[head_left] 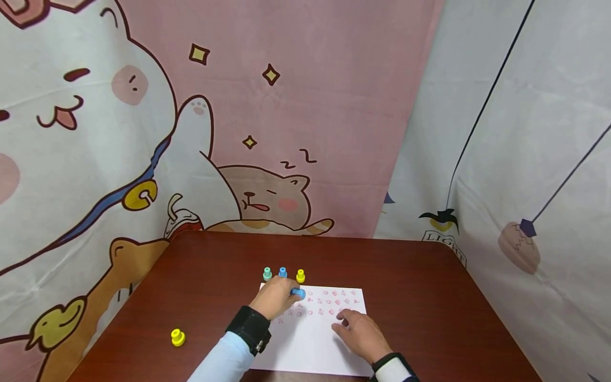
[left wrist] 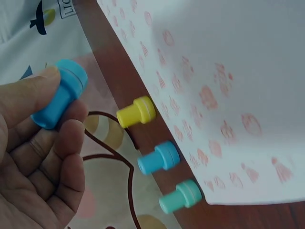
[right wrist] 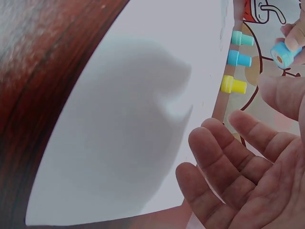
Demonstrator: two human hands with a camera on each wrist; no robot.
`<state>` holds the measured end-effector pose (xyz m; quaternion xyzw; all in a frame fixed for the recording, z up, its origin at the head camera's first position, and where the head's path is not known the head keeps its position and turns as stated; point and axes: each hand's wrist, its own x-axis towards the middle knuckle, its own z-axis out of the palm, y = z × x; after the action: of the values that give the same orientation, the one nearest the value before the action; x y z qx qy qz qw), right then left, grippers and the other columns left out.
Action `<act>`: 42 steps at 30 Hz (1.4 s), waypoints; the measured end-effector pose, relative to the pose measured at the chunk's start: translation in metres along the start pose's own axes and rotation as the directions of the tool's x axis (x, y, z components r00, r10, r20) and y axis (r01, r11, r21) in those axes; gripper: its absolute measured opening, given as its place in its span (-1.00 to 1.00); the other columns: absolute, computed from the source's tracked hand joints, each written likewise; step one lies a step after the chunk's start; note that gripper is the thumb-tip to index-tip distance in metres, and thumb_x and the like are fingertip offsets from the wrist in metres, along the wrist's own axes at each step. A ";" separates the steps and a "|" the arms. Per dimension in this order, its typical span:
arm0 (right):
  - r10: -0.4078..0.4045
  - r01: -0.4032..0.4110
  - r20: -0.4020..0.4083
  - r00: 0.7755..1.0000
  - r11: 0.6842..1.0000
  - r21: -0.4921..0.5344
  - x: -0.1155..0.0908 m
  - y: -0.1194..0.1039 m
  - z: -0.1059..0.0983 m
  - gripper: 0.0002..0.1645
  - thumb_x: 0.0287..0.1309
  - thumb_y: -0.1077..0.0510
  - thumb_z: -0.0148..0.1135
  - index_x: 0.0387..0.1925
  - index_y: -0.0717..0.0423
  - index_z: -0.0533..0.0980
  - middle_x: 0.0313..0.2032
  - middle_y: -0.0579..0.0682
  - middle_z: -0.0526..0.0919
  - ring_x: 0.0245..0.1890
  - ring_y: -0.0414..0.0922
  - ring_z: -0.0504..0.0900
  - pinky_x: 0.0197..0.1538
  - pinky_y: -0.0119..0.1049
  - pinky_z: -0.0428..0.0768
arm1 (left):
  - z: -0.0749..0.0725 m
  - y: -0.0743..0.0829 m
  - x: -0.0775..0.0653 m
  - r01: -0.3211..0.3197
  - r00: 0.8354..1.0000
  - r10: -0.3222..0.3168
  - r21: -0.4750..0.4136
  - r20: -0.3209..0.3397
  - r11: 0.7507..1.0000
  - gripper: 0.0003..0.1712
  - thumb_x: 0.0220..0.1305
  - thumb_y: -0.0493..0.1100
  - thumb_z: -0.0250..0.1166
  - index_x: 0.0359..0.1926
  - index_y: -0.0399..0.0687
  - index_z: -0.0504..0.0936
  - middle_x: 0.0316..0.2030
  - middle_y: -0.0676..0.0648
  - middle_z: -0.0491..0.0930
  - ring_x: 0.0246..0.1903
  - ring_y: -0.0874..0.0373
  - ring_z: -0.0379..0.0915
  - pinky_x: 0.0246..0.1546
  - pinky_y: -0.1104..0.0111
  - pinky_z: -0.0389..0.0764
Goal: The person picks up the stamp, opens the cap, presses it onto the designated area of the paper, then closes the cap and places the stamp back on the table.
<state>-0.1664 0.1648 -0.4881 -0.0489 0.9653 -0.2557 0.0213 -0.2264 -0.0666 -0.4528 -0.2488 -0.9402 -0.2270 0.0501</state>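
Note:
A blue stamp (left wrist: 61, 93) is pinched between the thumb and fingers of my left hand (head_left: 276, 297), held above the far part of a white paper sheet (head_left: 305, 345). Rows of small red stamped prints (head_left: 334, 301) cover the sheet's far half. My right hand (head_left: 364, 335) hovers over the sheet's right side, fingers loosely bent and holding nothing. Just past the far edge of the paper stand a green stamp (head_left: 267, 274), another blue stamp (head_left: 282, 272) and a yellow stamp (head_left: 300, 276). In the right wrist view the held stamp's round face (right wrist: 281, 58) shows.
A second yellow stamp (head_left: 178, 337) stands on the brown table (head_left: 429, 297), left of the paper. Behind the table hangs a cloth backdrop (head_left: 334, 106) with cartoon animals, beside a whitish one (head_left: 525, 132) on the right.

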 end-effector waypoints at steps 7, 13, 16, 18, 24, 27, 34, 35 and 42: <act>0.010 -0.008 -0.034 0.999 0.997 0.076 0.002 -0.003 0.001 -0.65 0.25 -0.05 0.30 -0.08 0.11 0.62 -0.37 -0.09 0.64 -0.41 -0.18 0.54 -0.36 -0.18 0.51 | 0.011 0.008 0.005 -0.028 1.000 0.027 -0.073 -0.012 0.997 -0.71 0.15 -0.10 0.49 -0.14 -0.15 0.76 -0.28 0.02 0.73 -0.34 0.22 0.60 -0.18 0.30 0.66; 0.018 -0.009 -0.069 0.997 0.993 0.118 0.005 -0.006 0.001 -0.59 0.31 -0.11 0.23 -0.02 0.11 0.60 -0.31 -0.06 0.66 -0.33 -0.12 0.60 -0.26 -0.09 0.57 | 0.018 0.014 0.007 -0.083 0.996 0.078 -0.115 -0.048 0.990 -0.73 0.14 -0.13 0.49 -0.16 -0.16 0.75 -0.31 0.03 0.72 -0.42 0.31 0.54 -0.25 0.40 0.64; 0.018 -0.003 -0.087 0.996 0.985 0.170 0.006 -0.009 0.000 -0.60 0.34 -0.10 0.20 -0.01 0.10 0.60 -0.30 -0.05 0.67 -0.33 -0.12 0.60 -0.27 -0.10 0.58 | 0.020 0.018 0.007 -0.105 0.994 0.098 -0.151 -0.050 0.983 -0.75 0.14 -0.15 0.49 -0.18 -0.16 0.73 -0.34 0.04 0.71 -0.47 0.36 0.49 -0.32 0.47 0.60; 0.018 0.001 -0.090 0.996 0.978 0.210 0.007 -0.010 0.000 -0.61 0.36 -0.10 0.18 -0.01 0.10 0.59 -0.30 -0.06 0.66 -0.36 -0.15 0.57 -0.31 -0.15 0.56 | 0.022 0.020 0.007 -0.130 0.991 0.123 -0.163 -0.053 0.978 -0.77 0.14 -0.16 0.49 -0.20 -0.15 0.71 -0.37 0.06 0.70 -0.49 0.39 0.47 -0.37 0.50 0.57; 0.018 0.005 -0.064 0.998 0.941 0.337 0.006 -0.011 -0.002 -0.56 0.43 -0.14 0.06 -0.02 0.11 0.58 -0.33 -0.07 0.65 -0.42 -0.19 0.52 -0.37 -0.24 0.48 | 0.030 0.026 0.007 -0.198 0.980 0.190 -0.195 -0.057 0.961 -0.82 0.14 -0.16 0.49 -0.27 -0.08 0.68 -0.44 0.16 0.64 -0.49 0.43 0.43 -0.41 0.55 0.50; 0.019 0.007 -0.059 0.998 0.911 0.412 0.006 -0.012 -0.003 -0.55 0.47 -0.15 0.00 -0.07 0.11 0.58 -0.35 -0.05 0.66 -0.43 -0.15 0.57 -0.37 -0.23 0.49 | 0.034 0.029 0.006 -0.215 0.977 0.210 -0.215 -0.046 0.953 -0.85 0.15 -0.15 0.48 -0.28 -0.05 0.68 -0.44 0.19 0.63 -0.48 0.45 0.42 -0.40 0.56 0.49; 0.019 0.005 -0.044 0.999 0.873 0.487 0.006 -0.011 -0.004 -0.54 0.47 -0.16 -0.02 -0.10 0.10 0.59 -0.39 -0.08 0.67 -0.47 -0.08 0.63 -0.36 -0.23 0.48 | 0.038 0.036 0.004 -0.219 0.975 0.218 -0.239 -0.030 0.946 -0.86 0.19 -0.14 0.45 -0.25 -0.03 0.69 -0.43 0.23 0.63 -0.45 0.50 0.43 -0.39 0.62 0.46; 0.022 0.000 -0.039 0.999 0.869 0.495 0.006 -0.011 -0.004 -0.56 0.47 -0.14 -0.01 -0.09 0.11 0.59 -0.39 -0.08 0.68 -0.47 -0.08 0.64 -0.36 -0.23 0.48 | 0.038 0.036 0.004 -0.220 0.975 0.218 -0.241 -0.034 0.945 -0.87 0.19 -0.15 0.45 -0.25 -0.02 0.69 -0.44 0.23 0.63 -0.45 0.50 0.43 -0.39 0.62 0.45; 0.006 0.012 -0.030 1.000 0.827 0.562 0.006 -0.010 -0.002 -0.65 0.45 -0.03 0.07 -0.06 0.17 0.55 -0.36 -0.04 0.68 -0.50 -0.13 0.64 -0.37 -0.25 0.51 | 0.040 0.035 0.004 -0.236 0.972 0.230 -0.244 -0.052 0.941 -0.86 0.17 -0.14 0.47 -0.27 0.01 0.67 -0.45 0.25 0.61 -0.45 0.50 0.42 -0.40 0.62 0.44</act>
<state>-0.1713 0.1564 -0.4812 -0.0381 0.8474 -0.5291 0.0198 -0.2119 -0.0194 -0.4735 -0.3601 -0.8677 -0.3383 0.0556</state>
